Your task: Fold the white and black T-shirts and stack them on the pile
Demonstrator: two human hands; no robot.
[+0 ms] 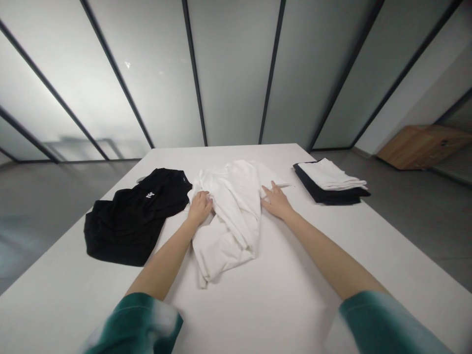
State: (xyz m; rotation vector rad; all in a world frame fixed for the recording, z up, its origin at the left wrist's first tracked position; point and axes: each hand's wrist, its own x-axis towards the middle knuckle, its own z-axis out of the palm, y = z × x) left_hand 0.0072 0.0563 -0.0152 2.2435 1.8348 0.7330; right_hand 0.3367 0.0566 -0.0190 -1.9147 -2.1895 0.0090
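One white garment (236, 221) lies in loose, crumpled folds in the middle of the table (280, 305), a long fold running down toward 5 o'clock, a narrow end poking out at 7 o'clock and a thin flap spreading toward 2 o'clock. On its 10 o'clock edge rests the left hand (200, 206), fingers bent over the cloth; whether they pinch it or only lie on it, I cannot tell. At its 2 o'clock edge is the right hand (277, 200), palm down with the fingers spread and grasping nothing, the fingertips at the border of the cloth.

Toward 9 o'clock of the white garment lies a black garment (129, 223), rumpled, with a small white print (150, 195) on it; the two come so close that contact is hard to judge. Toward 2 o'clock, well apart from the white garment, is a neat pile: a white folded cloth (328, 174) on top of black folded cloth (332, 197).

Green-and-white sleeves (138, 317) show at 7 and 5 o'clock. Beyond the table at 12 o'clock stand frosted panels (232, 73) with dark frames. Farther out at 2 o'clock, a wooden piece of furniture (420, 146) stands on the grey floor (376, 172).
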